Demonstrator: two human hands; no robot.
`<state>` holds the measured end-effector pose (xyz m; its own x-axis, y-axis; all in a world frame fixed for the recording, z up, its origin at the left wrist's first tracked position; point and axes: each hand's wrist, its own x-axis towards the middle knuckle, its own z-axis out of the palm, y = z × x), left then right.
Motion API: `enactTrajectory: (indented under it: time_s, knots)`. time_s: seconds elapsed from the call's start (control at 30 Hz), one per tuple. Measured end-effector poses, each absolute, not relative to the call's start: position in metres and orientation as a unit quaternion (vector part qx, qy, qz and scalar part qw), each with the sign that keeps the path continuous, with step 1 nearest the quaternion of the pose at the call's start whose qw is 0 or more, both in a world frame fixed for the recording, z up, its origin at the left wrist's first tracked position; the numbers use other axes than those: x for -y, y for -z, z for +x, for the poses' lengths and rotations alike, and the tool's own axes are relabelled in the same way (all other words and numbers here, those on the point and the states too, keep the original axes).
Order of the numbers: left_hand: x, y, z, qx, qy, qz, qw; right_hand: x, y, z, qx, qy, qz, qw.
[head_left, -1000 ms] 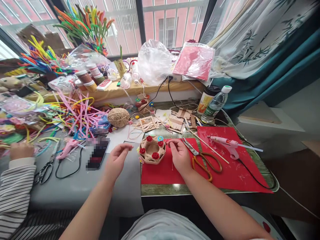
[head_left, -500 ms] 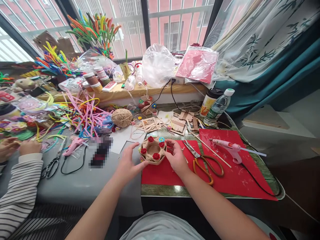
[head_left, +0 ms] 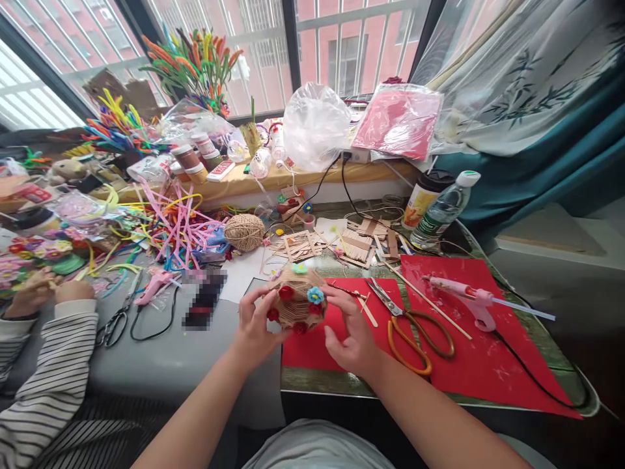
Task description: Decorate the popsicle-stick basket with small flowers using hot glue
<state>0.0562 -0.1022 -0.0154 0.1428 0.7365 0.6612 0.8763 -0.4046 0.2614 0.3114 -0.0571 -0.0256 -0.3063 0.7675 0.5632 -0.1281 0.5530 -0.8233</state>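
A small hexagonal craft-stick basket [head_left: 295, 311] wound with twine is held over the near edge of the red sheet. Red roses, a light blue flower [head_left: 316, 295] and a pale green flower [head_left: 299, 268] decorate it. My left hand [head_left: 258, 326] is closed on its left side, thumb below and fingers on top. My right hand [head_left: 354, 331] is at the basket's right, fingers apart and curved, the fingertips close by the blue flower; whether they touch it I cannot tell. The basket is tipped, so its ribbed side or base faces me.
Orange-handled scissors [head_left: 407, 329] and a pink glue gun [head_left: 469, 298] lie on red sheets to the right. Craft sticks [head_left: 359, 246], a twine ball [head_left: 244, 232] and a water bottle [head_left: 444, 210] stand behind. At left, a co-worker's striped sleeves [head_left: 58, 358] and hands.
The basket has been tipped over, so its opening no longer faces up. My right hand has loosened and moved slightly away to the right, while my left hand keeps hold.
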Motion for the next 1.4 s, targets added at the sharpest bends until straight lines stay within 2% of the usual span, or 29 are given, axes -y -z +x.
enactTrajectory:
  time_s: [0.1,0.17,0.37,0.53,0.67,0.8,0.93,1.1,1.4]
  knots:
    - [0.102,0.021,0.048,0.481,0.377,-0.763,0.212,0.059,0.028,0.317,0.682,-0.420,-0.197,0.566]
    - [0.101,0.022,0.044,0.455,0.375,-0.767,0.252,0.060,0.029,0.319,0.673,-0.428,-0.195,0.572]
    - [0.098,0.014,0.045,0.460,0.388,-0.778,0.182,0.055,0.026,0.312,0.553,-0.510,-0.228,0.618]
    - [0.098,0.020,0.044,0.445,0.377,-0.782,0.219,0.048,0.028,0.307,0.512,-0.551,-0.235,0.616]
    - [0.101,0.029,0.035,0.439,0.385,-0.770,0.256,0.041,0.030,0.308,0.529,-0.559,-0.263,0.582]
    - [0.099,0.033,0.033,0.421,0.435,-0.750,0.267,0.042,0.028,0.311,0.557,-0.640,-0.210,0.486]
    - [0.085,0.039,0.037,0.442,0.440,-0.752,0.213,0.051,0.029,0.311,0.580,-0.659,-0.221,0.424]
    - [0.065,0.049,0.037,0.495,0.420,-0.758,0.067,0.054,0.040,0.306,0.579,-0.592,-0.295,0.476]
    - [0.043,0.018,0.054,0.469,0.482,-0.718,-0.181,0.048,0.048,0.314,0.600,-0.535,-0.234,0.547]
